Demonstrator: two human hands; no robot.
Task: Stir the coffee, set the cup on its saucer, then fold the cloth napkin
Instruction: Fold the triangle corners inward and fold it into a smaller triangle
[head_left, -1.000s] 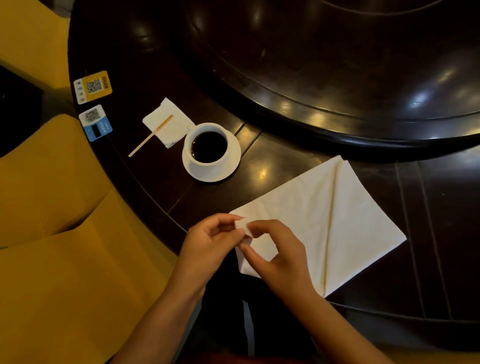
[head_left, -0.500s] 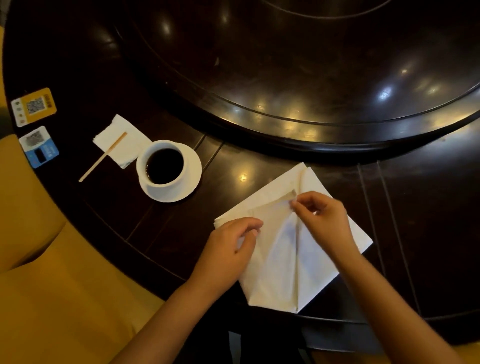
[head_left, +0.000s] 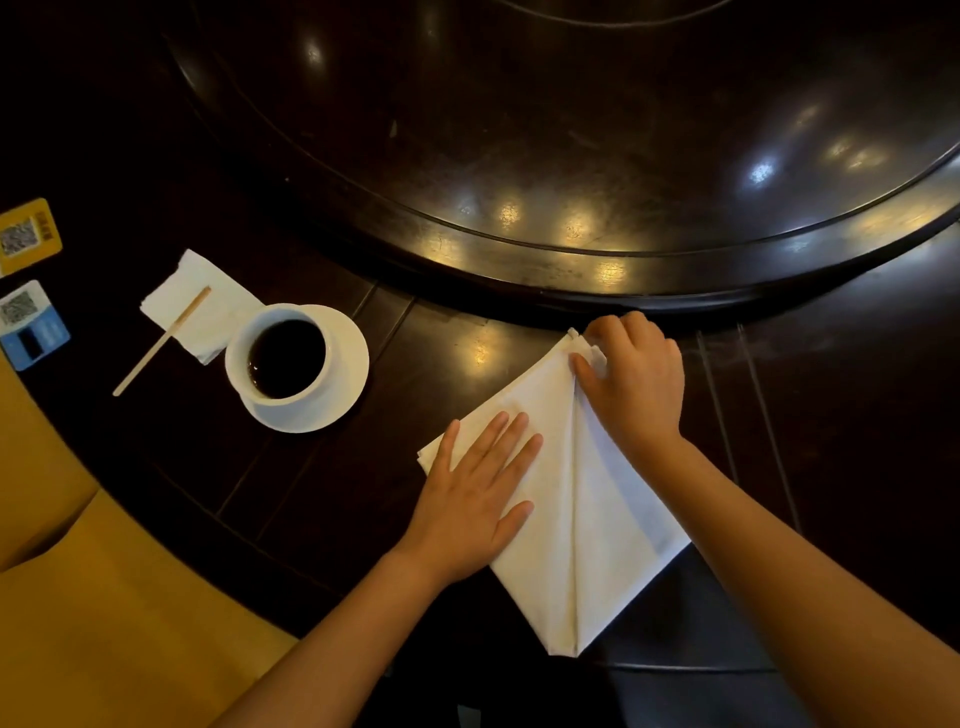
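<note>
A white cloth napkin (head_left: 597, 519) lies folded on the dark table, with a crease running from its far tip to its near tip. My left hand (head_left: 478, 493) rests flat on its left half, fingers spread. My right hand (head_left: 631, 374) pinches the napkin's far corner against the table. A white cup (head_left: 283, 358) full of black coffee stands on its white saucer (head_left: 345, 374) to the left. A wooden stir stick (head_left: 161, 340) lies across a small paper napkin (head_left: 208, 306) left of the cup.
A raised round turntable (head_left: 571, 156) fills the table's far side, its rim just beyond the cloth's tip. Two QR code cards (head_left: 28, 322) lie at the far left. Yellow chair cushions (head_left: 104, 597) sit at the lower left, by the table edge.
My right hand carried the near corner across to the far tip, folding the cloth over. My left hand went from pinching the cloth to pressing flat on it.
</note>
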